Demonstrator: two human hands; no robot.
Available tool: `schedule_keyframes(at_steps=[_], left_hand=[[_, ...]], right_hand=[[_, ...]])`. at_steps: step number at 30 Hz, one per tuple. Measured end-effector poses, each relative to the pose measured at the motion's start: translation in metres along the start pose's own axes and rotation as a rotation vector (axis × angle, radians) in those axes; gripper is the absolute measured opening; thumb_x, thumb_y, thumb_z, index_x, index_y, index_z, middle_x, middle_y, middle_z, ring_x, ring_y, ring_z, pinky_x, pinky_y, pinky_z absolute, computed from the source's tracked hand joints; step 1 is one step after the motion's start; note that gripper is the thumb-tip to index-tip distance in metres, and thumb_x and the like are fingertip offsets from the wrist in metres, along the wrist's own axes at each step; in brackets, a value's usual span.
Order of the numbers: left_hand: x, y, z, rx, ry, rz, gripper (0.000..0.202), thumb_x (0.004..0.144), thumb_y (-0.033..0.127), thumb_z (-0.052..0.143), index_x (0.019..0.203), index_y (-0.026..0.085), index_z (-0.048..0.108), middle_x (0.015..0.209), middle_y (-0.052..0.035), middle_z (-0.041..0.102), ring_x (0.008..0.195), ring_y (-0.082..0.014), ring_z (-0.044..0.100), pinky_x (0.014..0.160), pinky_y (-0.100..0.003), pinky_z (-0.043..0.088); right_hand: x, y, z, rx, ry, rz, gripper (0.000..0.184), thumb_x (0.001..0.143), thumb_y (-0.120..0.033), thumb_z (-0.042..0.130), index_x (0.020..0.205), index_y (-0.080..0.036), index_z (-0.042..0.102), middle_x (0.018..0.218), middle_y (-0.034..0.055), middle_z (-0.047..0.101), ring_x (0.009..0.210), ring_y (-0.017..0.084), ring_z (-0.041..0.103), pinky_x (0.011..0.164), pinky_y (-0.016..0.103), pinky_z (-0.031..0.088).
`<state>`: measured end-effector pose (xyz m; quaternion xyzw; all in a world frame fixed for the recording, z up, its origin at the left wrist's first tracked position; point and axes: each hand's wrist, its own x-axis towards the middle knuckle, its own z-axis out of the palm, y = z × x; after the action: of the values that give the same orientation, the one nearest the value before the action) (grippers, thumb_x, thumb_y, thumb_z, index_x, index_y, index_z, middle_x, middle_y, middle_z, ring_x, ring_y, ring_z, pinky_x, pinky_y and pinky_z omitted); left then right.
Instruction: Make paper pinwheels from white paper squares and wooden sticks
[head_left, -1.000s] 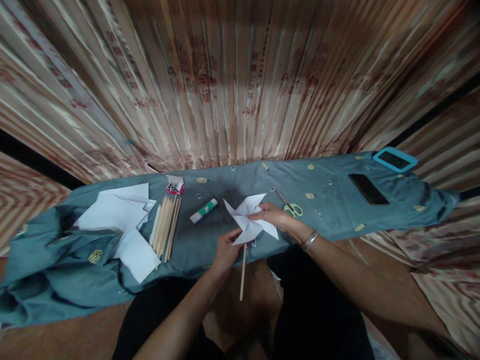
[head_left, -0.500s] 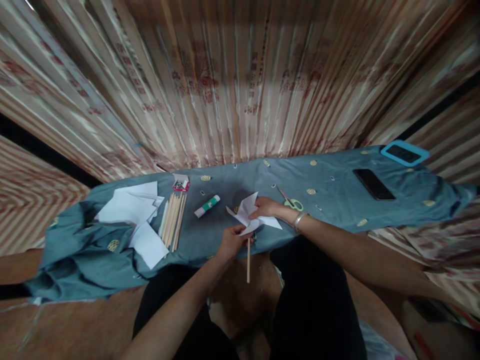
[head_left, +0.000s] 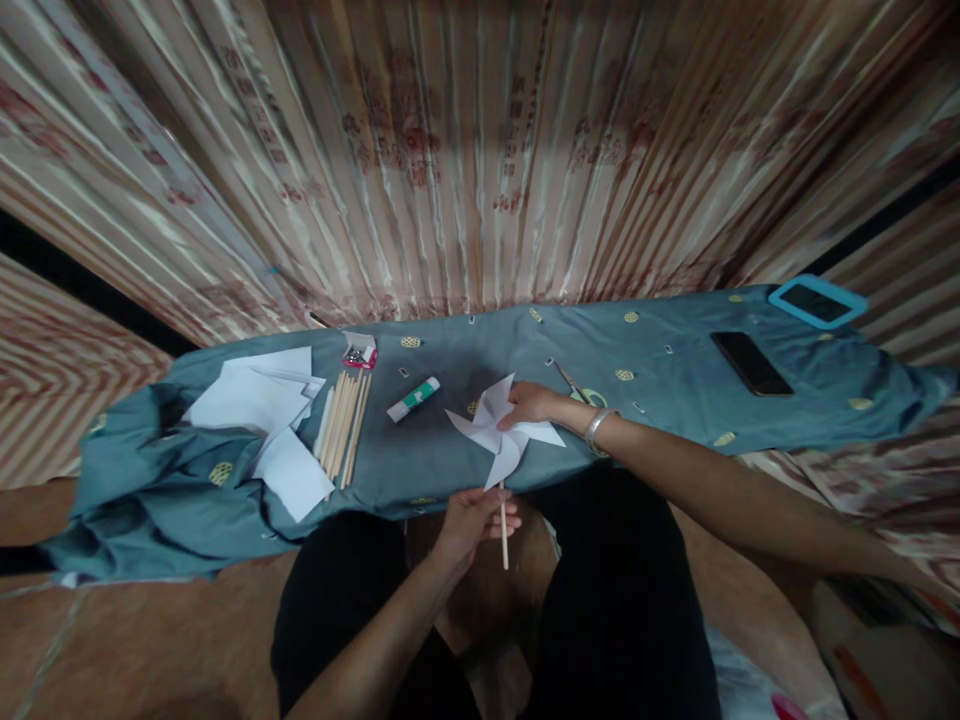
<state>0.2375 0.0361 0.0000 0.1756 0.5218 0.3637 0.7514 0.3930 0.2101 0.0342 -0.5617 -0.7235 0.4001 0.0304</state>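
Note:
A white paper pinwheel (head_left: 499, 432) lies at the front edge of the blue cloth (head_left: 660, 395). My right hand (head_left: 529, 403) rests on its centre, fingers pinched against the paper. Below the edge, my left hand (head_left: 472, 522) grips the thin wooden stick (head_left: 504, 530) that runs down from the pinwheel. A silver bangle (head_left: 598, 424) circles my right wrist.
Green-handled scissors (head_left: 576, 388) lie behind my right wrist. A glue stick (head_left: 412, 398), a bundle of wooden sticks (head_left: 343, 426), white paper sheets (head_left: 259, 410) and a small pin box (head_left: 358, 352) sit to the left. Two phones (head_left: 751, 363) lie at right. Curtain behind.
My left hand has slid down the stick, away from the pinwheel and below the cloth's edge. The pinwheel has settled flatter under my right hand.

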Motion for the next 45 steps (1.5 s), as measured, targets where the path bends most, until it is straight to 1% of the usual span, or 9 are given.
schedule_keyframes(at_steps=[5,9,13,19,26,30,34,39,45], left_hand=[[0.004,-0.004,-0.001,-0.023,0.007,0.006,0.037,0.057,0.037,0.092,0.073,0.009,0.073,0.065,-0.0081,0.072,0.054,-0.0169,0.069,0.055,-0.026,0.055],[0.005,-0.005,-0.001,-0.029,0.004,0.008,0.041,0.054,0.039,0.093,0.073,0.009,0.073,0.065,-0.0082,0.072,0.055,-0.0174,0.069,0.055,-0.026,0.055],[0.004,-0.005,-0.001,-0.025,0.004,0.008,0.041,0.054,0.04,0.093,0.072,0.009,0.073,0.065,-0.0084,0.072,0.055,-0.0177,0.069,0.055,-0.026,0.055],[0.004,-0.005,0.0,-0.021,0.004,0.011,0.04,0.054,0.039,0.092,0.072,0.009,0.072,0.064,-0.0078,0.071,0.054,-0.017,0.069,0.055,-0.026,0.054],[0.005,-0.006,0.0,-0.021,0.004,0.004,0.04,0.055,0.039,0.091,0.073,0.009,0.072,0.065,-0.0076,0.072,0.055,-0.0172,0.07,0.056,-0.026,0.055],[0.005,-0.006,0.001,-0.019,-0.015,-0.017,0.04,0.055,0.041,0.09,0.073,0.01,0.073,0.064,-0.0067,0.071,0.054,-0.0168,0.069,0.055,-0.025,0.054],[0.006,-0.008,0.003,-0.014,-0.06,-0.048,0.043,0.056,0.045,0.088,0.075,0.009,0.074,0.063,-0.0075,0.071,0.05,-0.0155,0.067,0.052,-0.025,0.052],[0.009,-0.014,0.003,-0.047,-0.103,-0.021,0.055,0.051,0.053,0.088,0.08,0.008,0.074,0.061,-0.0063,0.07,0.049,-0.0146,0.065,0.051,-0.025,0.052],[0.011,-0.017,0.005,-0.09,-0.091,-0.005,0.06,0.045,0.059,0.088,0.074,0.01,0.072,0.057,-0.0034,0.068,0.046,-0.0137,0.064,0.051,-0.026,0.052]], right_hand=[[-0.003,-0.005,-0.003,-0.184,-0.056,0.089,0.029,0.057,-0.044,0.086,0.063,-0.019,0.07,0.064,0.0037,0.065,0.075,0.024,0.063,0.061,0.028,0.038],[-0.008,-0.011,-0.005,-0.257,-0.09,0.096,0.033,0.064,-0.05,0.081,0.067,-0.019,0.071,0.064,0.0024,0.063,0.069,0.019,0.059,0.057,0.027,0.035],[-0.011,-0.015,-0.006,-0.295,-0.112,0.096,0.035,0.068,-0.052,0.078,0.069,-0.018,0.072,0.066,0.0025,0.065,0.067,0.018,0.058,0.056,0.026,0.034],[-0.01,-0.02,-0.007,-0.339,-0.115,0.113,0.036,0.066,-0.053,0.079,0.075,-0.018,0.073,0.069,0.003,0.066,0.072,0.02,0.061,0.058,0.026,0.037],[-0.007,-0.022,-0.008,-0.368,-0.118,0.114,0.037,0.063,-0.051,0.083,0.075,-0.016,0.074,0.072,0.007,0.068,0.078,0.024,0.064,0.061,0.027,0.039],[-0.005,-0.022,-0.009,-0.343,-0.131,0.107,0.035,0.063,-0.049,0.084,0.075,-0.018,0.074,0.071,0.0053,0.069,0.077,0.023,0.064,0.062,0.026,0.04],[-0.003,-0.019,-0.009,-0.289,-0.148,0.094,0.035,0.061,-0.047,0.085,0.08,-0.018,0.077,0.078,0.0046,0.073,0.075,0.021,0.065,0.063,0.025,0.043],[0.001,-0.012,-0.009,-0.268,-0.205,0.099,0.043,0.062,-0.051,0.083,0.089,-0.017,0.077,0.088,0.0051,0.075,0.08,0.021,0.067,0.063,0.023,0.047],[0.003,-0.014,-0.013,-0.347,-0.256,0.14,0.057,0.062,-0.06,0.079,0.098,-0.016,0.077,0.092,0.006,0.075,0.085,0.023,0.069,0.065,0.024,0.048]])
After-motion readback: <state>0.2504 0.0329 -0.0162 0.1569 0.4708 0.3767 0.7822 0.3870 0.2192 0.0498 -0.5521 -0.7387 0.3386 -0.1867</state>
